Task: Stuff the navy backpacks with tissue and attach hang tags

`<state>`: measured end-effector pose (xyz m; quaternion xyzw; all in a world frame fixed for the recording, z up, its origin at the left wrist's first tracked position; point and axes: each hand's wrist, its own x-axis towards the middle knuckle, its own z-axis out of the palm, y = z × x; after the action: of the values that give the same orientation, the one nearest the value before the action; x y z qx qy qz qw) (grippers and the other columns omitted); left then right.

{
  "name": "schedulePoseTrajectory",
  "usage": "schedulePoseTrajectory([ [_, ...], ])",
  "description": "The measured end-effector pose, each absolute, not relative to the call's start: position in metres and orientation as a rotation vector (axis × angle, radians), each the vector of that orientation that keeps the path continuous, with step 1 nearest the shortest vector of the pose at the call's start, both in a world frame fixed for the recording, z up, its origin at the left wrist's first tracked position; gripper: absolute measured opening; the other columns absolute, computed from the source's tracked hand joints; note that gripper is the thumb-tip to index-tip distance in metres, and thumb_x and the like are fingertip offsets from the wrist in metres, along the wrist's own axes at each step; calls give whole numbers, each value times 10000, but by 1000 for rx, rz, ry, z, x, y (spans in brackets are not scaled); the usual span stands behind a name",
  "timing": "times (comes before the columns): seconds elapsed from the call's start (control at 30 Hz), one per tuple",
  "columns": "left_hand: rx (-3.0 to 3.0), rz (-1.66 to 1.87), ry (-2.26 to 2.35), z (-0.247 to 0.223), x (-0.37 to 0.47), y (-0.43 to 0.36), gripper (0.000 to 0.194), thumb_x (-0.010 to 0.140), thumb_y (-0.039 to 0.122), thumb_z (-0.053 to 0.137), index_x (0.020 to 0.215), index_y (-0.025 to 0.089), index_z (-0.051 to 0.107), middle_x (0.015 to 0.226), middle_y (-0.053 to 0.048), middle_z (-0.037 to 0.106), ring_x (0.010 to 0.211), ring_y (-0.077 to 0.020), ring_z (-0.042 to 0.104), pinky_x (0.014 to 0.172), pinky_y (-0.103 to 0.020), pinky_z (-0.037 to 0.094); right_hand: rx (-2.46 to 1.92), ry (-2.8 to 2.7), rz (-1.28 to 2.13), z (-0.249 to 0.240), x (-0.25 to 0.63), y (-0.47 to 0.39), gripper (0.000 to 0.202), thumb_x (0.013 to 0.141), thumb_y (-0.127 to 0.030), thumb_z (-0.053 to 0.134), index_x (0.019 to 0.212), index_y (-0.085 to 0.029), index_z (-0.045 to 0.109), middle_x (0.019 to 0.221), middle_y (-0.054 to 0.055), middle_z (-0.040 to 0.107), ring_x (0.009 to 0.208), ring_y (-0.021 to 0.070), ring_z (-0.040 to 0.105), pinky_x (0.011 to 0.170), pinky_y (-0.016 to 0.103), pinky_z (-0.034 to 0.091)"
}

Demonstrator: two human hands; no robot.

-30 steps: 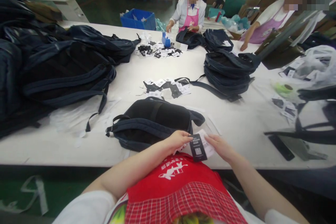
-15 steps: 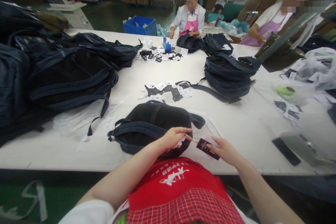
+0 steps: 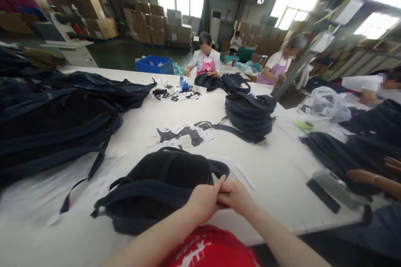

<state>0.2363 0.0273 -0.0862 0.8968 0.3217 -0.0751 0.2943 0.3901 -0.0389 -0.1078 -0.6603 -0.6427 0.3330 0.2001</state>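
Note:
A dark blue backpack [image 3: 156, 187] lies on the white table in front of me, its black back panel facing up. At its right end, my left hand [image 3: 205, 200] and my right hand [image 3: 236, 196] meet, fingers pinched together. What they grip is hidden between the fingers; a small white piece shows just above them. Beyond the backpack lies a pile of black and white tags [image 3: 184, 134].
Navy backpacks [image 3: 56, 121] heap up at left, and more are stacked [image 3: 249, 117] behind the tag pile. A grey device [image 3: 336, 190] lies at right, near another person's hands [image 3: 363, 175]. Across the table [image 3: 282, 167] sits a person in a pink apron [image 3: 208, 65].
My hands have come together; the black tag that my right hand held is no longer visible. The view has tilted up, showing windows and another person at right.

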Motion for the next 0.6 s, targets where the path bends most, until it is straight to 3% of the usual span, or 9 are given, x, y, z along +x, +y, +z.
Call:
schedulePoseTrajectory([
  [0.1, 2292, -24, 917, -97, 234, 31, 640, 794, 462, 662, 1366, 203, 536, 934, -141, 750, 856, -327, 702, 716, -345, 483, -1787, -1573, 663, -115, 391, -41, 237, 853, -393, 575, 835, -215, 730, 815, 42, 734, 764, 188, 657, 718, 287, 493],
  [0.17, 2155, 114, 901, -106, 229, 34, 339, 779, 440, 677, 1015, 205, 740, 778, -86, 733, 740, -262, 680, 663, -291, 446, -1694, -1302, 511, -115, 394, -46, 370, 941, -453, 422, 1003, -211, 695, 970, 81, 733, 919, 210, 661, 853, 337, 500],
  [0.23, 1876, 283, 921, -117, 223, 36, 265, 757, 438, 693, 736, 177, 733, 641, -37, 674, 595, -180, 600, 584, -252, 399, -1671, -1040, 432, -117, 396, -51, 468, 978, -485, 300, 1054, -194, 659, 976, 103, 723, 939, 215, 660, 887, 369, 505],
  [0.27, 1693, 373, 964, -120, 220, 36, 297, 747, 454, 696, 695, 161, 712, 597, -18, 641, 525, -143, 538, 536, -239, 371, -1683, -962, 428, -120, 395, -54, 494, 980, -499, 276, 1039, -187, 654, 949, 106, 720, 911, 216, 662, 873, 376, 514],
  [0.37, 1256, 582, 1077, -118, 215, 38, 383, 713, 514, 705, 744, 132, 689, 500, 33, 534, 403, -84, 375, 418, -220, 278, -1719, -1096, 687, -137, 391, -61, 443, 946, -500, 366, 1014, -184, 669, 931, 101, 716, 836, 206, 661, 810, 374, 541],
  [0.47, 1257, 656, 1014, -90, 211, 42, 365, 725, 502, 706, 737, 138, 699, 445, 57, 458, 382, -73, 359, 396, -211, 266, -1664, -1420, 1076, -157, 388, -65, 367, 823, -400, 581, 1114, -191, 659, 999, 89, 725, 866, 206, 673, 828, 377, 549],
  [0.6, 1455, 742, 883, -46, 206, 43, 285, 811, 417, 653, 859, 159, 765, 634, -19, 671, 520, -116, 544, 511, -223, 418, -1795, -1331, 1070, -172, 399, -52, 343, 833, -362, 558, 1109, -182, 656, 986, 86, 727, 920, 234, 684, 820, 406, 560],
])
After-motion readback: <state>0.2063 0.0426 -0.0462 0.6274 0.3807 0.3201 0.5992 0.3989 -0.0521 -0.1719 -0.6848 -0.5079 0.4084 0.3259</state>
